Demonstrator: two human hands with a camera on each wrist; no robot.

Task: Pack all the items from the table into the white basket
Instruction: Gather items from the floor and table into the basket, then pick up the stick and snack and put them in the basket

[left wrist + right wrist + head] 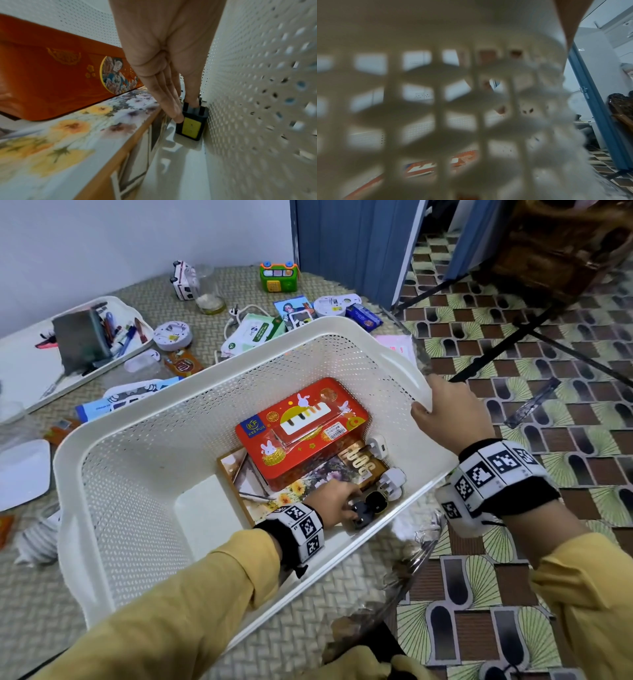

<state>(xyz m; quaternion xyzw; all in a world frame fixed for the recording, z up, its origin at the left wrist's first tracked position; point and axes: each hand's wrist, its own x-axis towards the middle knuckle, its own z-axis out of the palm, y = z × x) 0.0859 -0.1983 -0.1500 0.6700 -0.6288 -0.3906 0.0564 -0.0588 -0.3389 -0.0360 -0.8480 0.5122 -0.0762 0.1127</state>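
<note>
The white perforated basket is tilted on the woven mat. My right hand grips its far right rim; in the right wrist view the basket wall fills the frame, blurred. Inside lie a red tin on a flower-printed book, and two white plugs by the right wall. My left hand reaches into the near right corner and pinches a black plug adapter. In the left wrist view the hand holds the adapter, with its yellow label, against the basket floor between book and wall.
Beyond the basket the mat holds a white tray with a pen holder, a toy ambulance, a green toy camera, a wipes pack, a round white device and a white plate. Patterned tiles and black tripod legs lie to the right.
</note>
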